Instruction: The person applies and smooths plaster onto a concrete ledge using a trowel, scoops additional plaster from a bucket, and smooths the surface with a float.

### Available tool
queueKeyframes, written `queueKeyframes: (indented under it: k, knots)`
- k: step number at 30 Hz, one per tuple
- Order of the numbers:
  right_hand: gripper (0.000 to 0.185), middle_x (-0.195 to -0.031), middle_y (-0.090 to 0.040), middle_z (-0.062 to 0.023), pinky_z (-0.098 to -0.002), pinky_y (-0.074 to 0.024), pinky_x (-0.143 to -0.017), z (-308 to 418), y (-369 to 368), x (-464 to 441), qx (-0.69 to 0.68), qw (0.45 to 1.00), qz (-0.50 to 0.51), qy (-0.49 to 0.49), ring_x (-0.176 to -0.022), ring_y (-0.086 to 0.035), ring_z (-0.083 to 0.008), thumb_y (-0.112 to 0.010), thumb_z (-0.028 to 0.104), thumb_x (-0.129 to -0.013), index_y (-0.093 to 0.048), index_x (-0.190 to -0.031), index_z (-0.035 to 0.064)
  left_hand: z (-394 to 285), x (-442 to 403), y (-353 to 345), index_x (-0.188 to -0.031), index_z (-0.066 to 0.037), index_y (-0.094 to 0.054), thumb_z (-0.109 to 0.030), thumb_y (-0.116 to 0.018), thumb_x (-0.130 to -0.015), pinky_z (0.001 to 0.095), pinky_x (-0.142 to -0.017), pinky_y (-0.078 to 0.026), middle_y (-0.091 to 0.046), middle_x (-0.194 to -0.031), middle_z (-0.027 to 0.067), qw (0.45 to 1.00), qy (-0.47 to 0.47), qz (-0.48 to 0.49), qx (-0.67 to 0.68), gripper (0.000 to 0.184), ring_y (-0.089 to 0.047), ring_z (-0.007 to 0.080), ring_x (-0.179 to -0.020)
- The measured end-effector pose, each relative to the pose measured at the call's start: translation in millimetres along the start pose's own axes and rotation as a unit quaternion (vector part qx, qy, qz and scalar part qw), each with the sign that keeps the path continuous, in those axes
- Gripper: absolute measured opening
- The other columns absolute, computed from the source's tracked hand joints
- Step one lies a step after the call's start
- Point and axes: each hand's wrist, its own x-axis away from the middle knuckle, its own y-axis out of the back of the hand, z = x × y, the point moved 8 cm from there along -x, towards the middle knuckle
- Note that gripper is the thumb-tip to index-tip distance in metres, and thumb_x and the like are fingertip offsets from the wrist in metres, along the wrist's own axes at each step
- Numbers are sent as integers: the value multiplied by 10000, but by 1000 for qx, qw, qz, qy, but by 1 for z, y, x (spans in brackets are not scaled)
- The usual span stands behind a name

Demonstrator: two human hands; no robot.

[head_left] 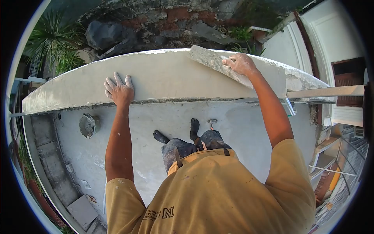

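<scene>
The right hand (240,64) grasps a long plastering float (208,64), which is smeared with grey mortar. This float lies diagonally over the top of a curved parapet (163,80), right of its middle, and its left end reaches the outer edge. Whether the whole blade touches the surface, I cannot tell. The left hand (119,89) grips nothing; its fingers are spread and the palm is down on the parapet, near the inner edge.

Around the work there are several things. A metal bar (325,92) comes from the right side and stands in the way above the right end of the parapet. On the grey floor (117,117), a bucket (89,125) is at the left, well apart from the feet. A square slab (82,212) lies farther back on this side. Beyond the parapet are dark rocks (103,34) and, at the left, a spiky plant (54,35).
</scene>
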Motion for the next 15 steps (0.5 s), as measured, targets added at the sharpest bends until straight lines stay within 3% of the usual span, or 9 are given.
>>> queueKeyframes:
  k: [2, 4, 7, 9, 10, 11, 13, 15]
  knots:
    - [450, -879, -696, -195, -470, -503, -814, 5, -20, 10, 33, 997, -58, 32, -873, -661, -370, -587, 504, -859, -732, -970, 92, 1, 0, -1, -1497, -131, -288, -560, -367, -946, 536, -1145, -90, -185, -1542, 244, 1000, 0, 2, -9, 703, -127, 396, -1440]
    - [469, -874, -690, -208, -477, -501, -824, 26, -46, 50, 37, 995, 16, 87, -880, -659, -375, -579, 503, -862, -727, -971, 72, 1, 2, -3, -1499, -135, -285, -558, -365, -947, 536, -1145, -91, -183, -1543, 241, 1000, 5, 7, -11, 700, -125, 394, -1441]
    - [477, -872, -683, -222, -457, -508, -804, 16, -46, 95, 42, 992, 13, 121, -874, -661, -372, -586, 494, -864, -722, -960, 47, -2, -3, 2, -1500, -136, -281, -558, -358, -948, 536, -1146, -91, -183, -1544, 239, 1000, 0, 7, -10, 700, -121, 393, -1441]
    - [479, -861, -682, -228, -428, -507, -790, -48, -9, 87, -68, 995, -26, -67, -856, -661, -368, -599, 487, -866, -723, -943, 31, 0, -2, -2, -1501, -131, -279, -560, -351, -949, 536, -1146, -91, -183, -1543, 241, 1000, 5, 6, -10, 702, -119, 394, -1441]
    - [476, -846, -678, -237, -410, -498, -787, -95, 4, 75, -67, 986, -103, -110, -831, -655, -367, -607, 475, -869, -723, -912, 15, -1, 0, 0, -1501, -121, -277, -559, -341, -951, 542, -1143, -95, -184, -1541, 244, 1000, 0, 3, -10, 705, -120, 399, -1440]
    - [471, -849, -674, -250, -420, -495, -797, -120, 19, 70, -78, 975, -106, -177, -817, -653, -374, -592, 460, -881, -723, -894, 8, 1, 0, 0, -1500, -119, -277, -558, -340, -952, 544, -1142, -96, -183, -1540, 246, 1000, 2, 2, -11, 705, -121, 400, -1439]
    - [456, -863, -672, -254, -432, -496, -793, -160, 3, 39, -151, 964, -111, -190, -818, -656, -376, -584, 441, -889, -722, -875, 6, 1, -2, -2, -1499, -113, -277, -557, -337, -953, 548, -1141, -97, -183, -1539, 249, 1000, 0, -2, -11, 706, -122, 402, -1438]
    - [458, -877, -678, -243, -434, -496, -793, -112, -2, 13, -48, 982, -125, -130, -834, -659, -375, -579, 442, -889, -722, -878, 7, 0, -2, -1, -1498, -116, -280, -557, -338, -954, 550, -1140, -94, -189, -1536, 252, 1000, -1, -3, -13, 704, -123, 405, -1437]
